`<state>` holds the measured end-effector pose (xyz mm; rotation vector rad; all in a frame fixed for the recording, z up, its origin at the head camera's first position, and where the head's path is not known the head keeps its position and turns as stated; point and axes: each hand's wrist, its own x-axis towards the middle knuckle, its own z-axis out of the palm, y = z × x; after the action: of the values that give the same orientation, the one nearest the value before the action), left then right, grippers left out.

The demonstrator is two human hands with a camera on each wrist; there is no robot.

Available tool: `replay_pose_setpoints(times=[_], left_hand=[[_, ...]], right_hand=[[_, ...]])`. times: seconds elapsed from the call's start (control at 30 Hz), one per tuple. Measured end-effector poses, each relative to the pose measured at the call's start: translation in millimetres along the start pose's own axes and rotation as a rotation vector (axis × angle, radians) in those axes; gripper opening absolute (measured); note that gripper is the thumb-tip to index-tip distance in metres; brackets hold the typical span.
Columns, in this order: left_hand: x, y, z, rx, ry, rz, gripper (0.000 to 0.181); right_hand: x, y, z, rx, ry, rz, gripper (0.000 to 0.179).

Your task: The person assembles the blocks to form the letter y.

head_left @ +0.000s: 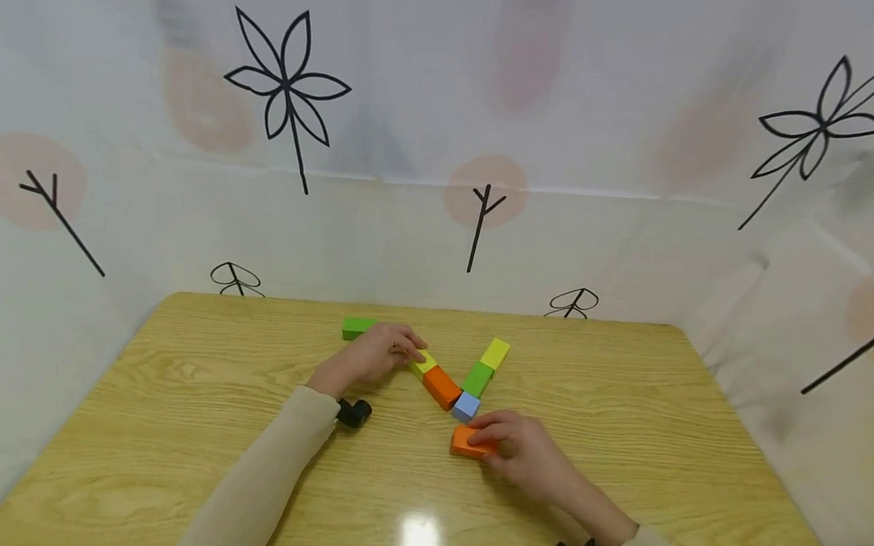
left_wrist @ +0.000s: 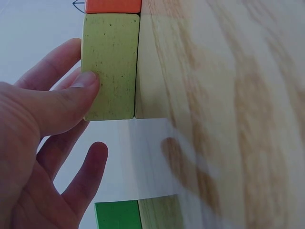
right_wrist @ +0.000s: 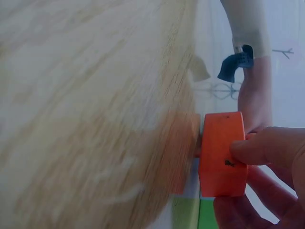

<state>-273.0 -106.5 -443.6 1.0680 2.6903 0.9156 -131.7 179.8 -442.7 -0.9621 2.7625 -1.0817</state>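
My left hand [head_left: 375, 353] pinches a yellow block [left_wrist: 112, 67] between thumb and fingers; the block's end meets an orange block [head_left: 442, 388]. My right hand [head_left: 527, 454] grips another orange block [right_wrist: 221, 152], at or just above the tabletop, on the near side of a blue block [head_left: 465, 407]. From the blue block, a green block [head_left: 479, 379] and a second yellow block [head_left: 495, 354] run in line toward the back right. Together with the left-hand pair, they form a V. Fingers hide part of both held blocks.
Another green block [head_left: 358, 328] lies apart at the back left, partly behind the left hand. The wooden table [head_left: 172, 424] ends at a patterned cloth backdrop [head_left: 415, 138]. Each wrist carries a small black device [head_left: 354, 413].
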Motion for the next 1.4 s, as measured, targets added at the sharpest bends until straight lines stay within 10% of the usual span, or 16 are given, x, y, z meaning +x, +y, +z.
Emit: replay_pose_setpoints(times=[0.47,0.9,1.2,1.4], left_hand=[[0.4,-0.3,0.0,-0.007,-0.004,-0.011,0.025],[0.8,-0.9,-0.4,0.003,-0.006,-0.004,0.025],[0.6,-0.3,-0.8,0.001,-0.013,-0.019,0.025],[1.6,-0.9,-0.7,0.016,-0.011,0.003,0.024]], right_hand=[[6.9,-2,9,-0.147,0.038,-0.178,0.026],[10.6,0,9,-0.174,0.087,-0.164,0.027],[7.5,1,8,0.043,0.167,0.122,0.019],[8.6,-2,9,0.068,0.115,0.173,0.013]])
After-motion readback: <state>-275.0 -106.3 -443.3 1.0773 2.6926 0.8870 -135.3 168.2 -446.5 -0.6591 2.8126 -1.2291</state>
